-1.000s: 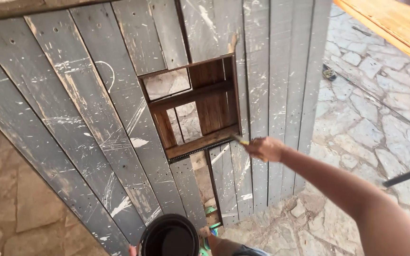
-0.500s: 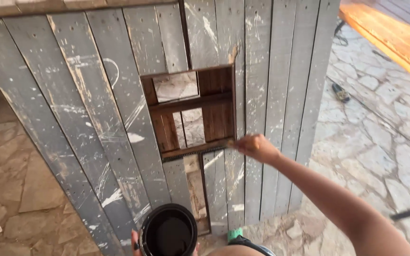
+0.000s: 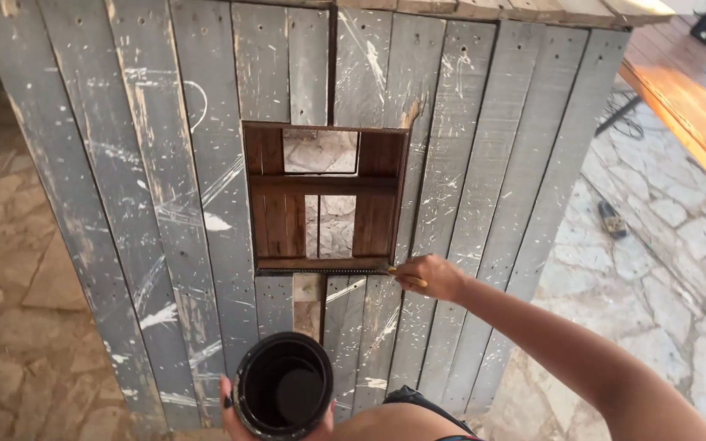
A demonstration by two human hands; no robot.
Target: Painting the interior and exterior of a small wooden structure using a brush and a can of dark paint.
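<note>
I judge edge-painting underway: my right hand [image 3: 433,276] pinches a brush [image 3: 408,279] beside the window opening [image 3: 324,200]; left hand [image 3: 234,408] grips the paint can [image 3: 283,396]. Next: steady stroke.

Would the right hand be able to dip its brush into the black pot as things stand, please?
Probably yes. The black pot sits open-topped in the left hand, below the right hand at the window sill, and nothing lies between them.
</note>
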